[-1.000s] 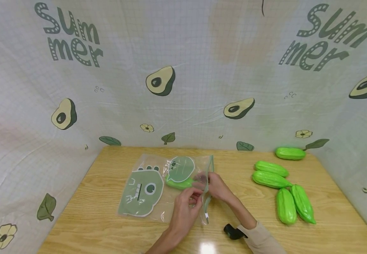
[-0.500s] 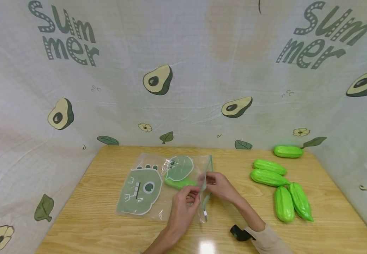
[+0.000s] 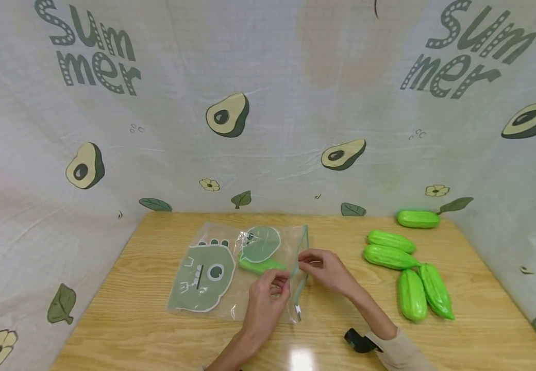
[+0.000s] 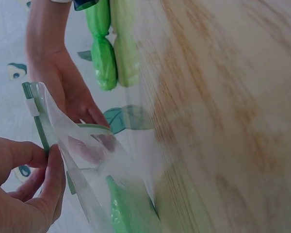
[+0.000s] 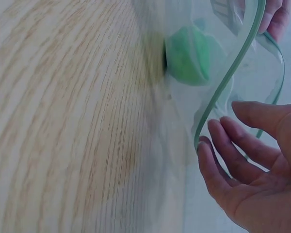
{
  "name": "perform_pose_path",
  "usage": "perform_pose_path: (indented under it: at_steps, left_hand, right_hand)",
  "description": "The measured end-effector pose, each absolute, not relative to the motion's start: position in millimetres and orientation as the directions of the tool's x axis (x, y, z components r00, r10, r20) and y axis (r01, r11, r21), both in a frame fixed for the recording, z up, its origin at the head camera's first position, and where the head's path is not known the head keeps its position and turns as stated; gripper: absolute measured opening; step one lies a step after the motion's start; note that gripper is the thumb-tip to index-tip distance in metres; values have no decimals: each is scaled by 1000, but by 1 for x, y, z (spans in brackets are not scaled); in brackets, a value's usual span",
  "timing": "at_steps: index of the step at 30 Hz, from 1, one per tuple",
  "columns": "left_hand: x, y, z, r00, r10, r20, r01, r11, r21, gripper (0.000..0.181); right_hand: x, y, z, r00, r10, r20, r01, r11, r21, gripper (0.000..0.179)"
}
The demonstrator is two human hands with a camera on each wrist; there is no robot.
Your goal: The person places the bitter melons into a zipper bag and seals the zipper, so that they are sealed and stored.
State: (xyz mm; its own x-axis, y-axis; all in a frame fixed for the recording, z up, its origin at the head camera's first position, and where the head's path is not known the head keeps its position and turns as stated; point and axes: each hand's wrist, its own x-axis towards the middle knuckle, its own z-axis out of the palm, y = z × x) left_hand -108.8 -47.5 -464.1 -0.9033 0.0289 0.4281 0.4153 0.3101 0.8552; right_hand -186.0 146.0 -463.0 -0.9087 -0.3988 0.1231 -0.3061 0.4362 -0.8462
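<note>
A clear zip bag (image 3: 205, 281) with green cartoon monster prints lies on the table, its mouth to the right. Inside it rests one bright green ridged gourd (image 3: 260, 266), partly behind a print. My left hand (image 3: 265, 304) pinches the near side of the bag's mouth between thumb and fingers, at the green zip strip (image 4: 40, 133). At that mouth is my right hand (image 3: 329, 270), thumb apart from loosely bent fingers, with nothing held between them. In the right wrist view its fingertips (image 5: 203, 145) are against or very near the green strip; contact is unclear.
Several more green gourds (image 3: 412, 294) lie on the right of the wooden table (image 3: 342, 309), one near the back edge. A white slider (image 3: 298, 309) sits at the near end of the zip strip. Printed cloth (image 3: 277, 118) walls the back and sides.
My right hand has drawn back to the right, from inside the bag to its mouth, leaving the gourd inside. My left hand keeps its pinch on the bag. The head view has shifted slightly.
</note>
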Motion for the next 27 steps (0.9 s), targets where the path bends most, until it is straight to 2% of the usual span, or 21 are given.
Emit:
perform_pose_path:
  at_steps: [9,27]
  left_hand:
    - [-108,-47,-461,-911,24,412,400,299,866,18]
    - [-109,-46,-462,-914,6,406,386,324,864,18]
  right_hand:
    - [-182,158,-461,-939,-305,156,-290,465,-836,17]
    - [-168,190,-455,-942,-231,242,-327,483,-812,18]
